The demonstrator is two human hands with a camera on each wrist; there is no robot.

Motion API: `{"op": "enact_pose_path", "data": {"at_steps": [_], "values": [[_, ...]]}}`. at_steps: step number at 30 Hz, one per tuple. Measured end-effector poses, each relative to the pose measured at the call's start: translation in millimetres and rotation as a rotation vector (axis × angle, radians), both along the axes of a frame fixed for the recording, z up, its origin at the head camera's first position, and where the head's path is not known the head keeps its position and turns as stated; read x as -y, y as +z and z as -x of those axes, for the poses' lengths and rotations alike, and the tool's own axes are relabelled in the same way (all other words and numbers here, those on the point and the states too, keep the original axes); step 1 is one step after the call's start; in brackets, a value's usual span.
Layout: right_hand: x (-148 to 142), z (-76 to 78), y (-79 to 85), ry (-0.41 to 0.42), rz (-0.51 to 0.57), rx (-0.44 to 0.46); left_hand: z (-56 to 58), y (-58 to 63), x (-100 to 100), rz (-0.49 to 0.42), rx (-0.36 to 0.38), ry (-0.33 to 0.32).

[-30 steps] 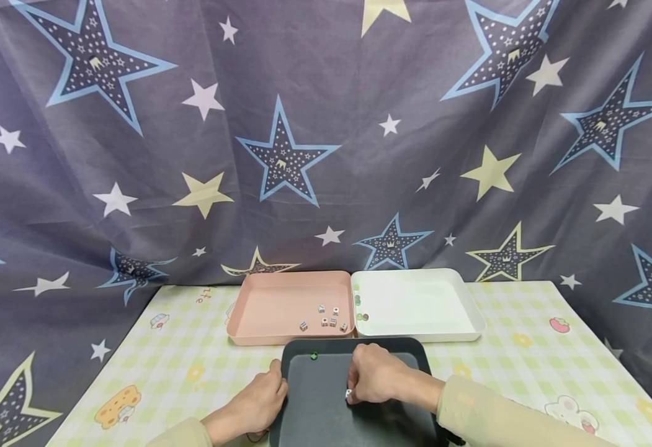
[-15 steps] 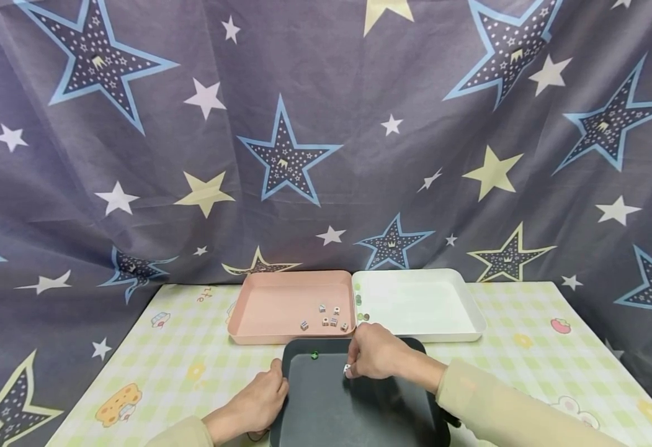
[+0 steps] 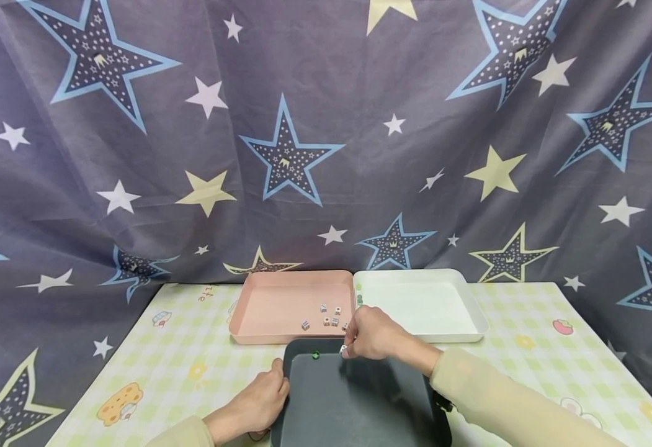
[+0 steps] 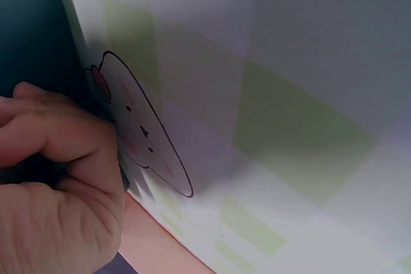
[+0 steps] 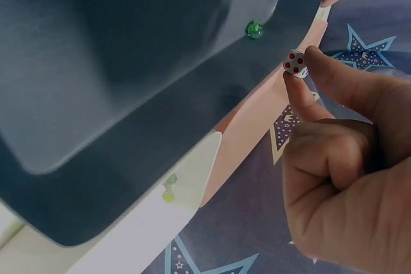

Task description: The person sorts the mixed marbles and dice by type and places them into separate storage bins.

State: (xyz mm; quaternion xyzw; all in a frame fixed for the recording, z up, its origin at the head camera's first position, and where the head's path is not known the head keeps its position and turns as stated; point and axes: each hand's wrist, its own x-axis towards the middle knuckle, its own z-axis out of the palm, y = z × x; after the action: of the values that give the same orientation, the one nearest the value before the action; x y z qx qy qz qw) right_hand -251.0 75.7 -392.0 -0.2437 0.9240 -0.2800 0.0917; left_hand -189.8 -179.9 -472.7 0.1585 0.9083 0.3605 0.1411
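Note:
Between thumb and forefinger my right hand (image 3: 373, 335) pinches a small white die (image 5: 295, 64), four red pips facing the right wrist camera. In the head view this hand is raised over the far rim of the dark grey tray (image 3: 331, 410). The left edge of that tray is gripped by my left hand (image 3: 255, 400); its fingertips are partly hidden. A green glass marble (image 3: 316, 355) lies inside the grey tray near its far left corner. Several dice (image 3: 327, 321) lie in the pink tray (image 3: 281, 295), just beyond.
Beside the pink tray stands a white tray (image 3: 420, 304), with several green marbles (image 3: 360, 299) along its left side. A checked tablecloth (image 3: 192, 347) covers the table. Behind hangs a dark star-patterned curtain (image 3: 331, 124).
My right hand has lifted the die from the middle of the grey tray and carried it away from me to the far rim. The left hand has stayed in place.

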Motion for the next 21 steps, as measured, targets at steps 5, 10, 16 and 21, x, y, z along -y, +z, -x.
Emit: {"op": "enact_pose_path", "data": {"at_steps": [5, 10, 16, 21], "values": [[4.3, 7.3, 2.6, -0.025, -0.014, -0.005, 2.9, 0.0, 0.8, 0.025, 0.015, -0.013], [8.3, 18.1, 1.4, -0.053, -0.024, 0.004, 3.4, -1.4, 1.4, 0.032, 0.019, -0.010], [12.1, 29.7, 1.8, -0.065, -0.032, -0.001, 1.9, 0.2, 1.3, 0.018, 0.010, 0.001], [14.4, 37.8, 0.3, -0.075, -0.039, -0.013, 2.2, 1.2, 1.1, 0.032, 0.027, 0.009]]}}
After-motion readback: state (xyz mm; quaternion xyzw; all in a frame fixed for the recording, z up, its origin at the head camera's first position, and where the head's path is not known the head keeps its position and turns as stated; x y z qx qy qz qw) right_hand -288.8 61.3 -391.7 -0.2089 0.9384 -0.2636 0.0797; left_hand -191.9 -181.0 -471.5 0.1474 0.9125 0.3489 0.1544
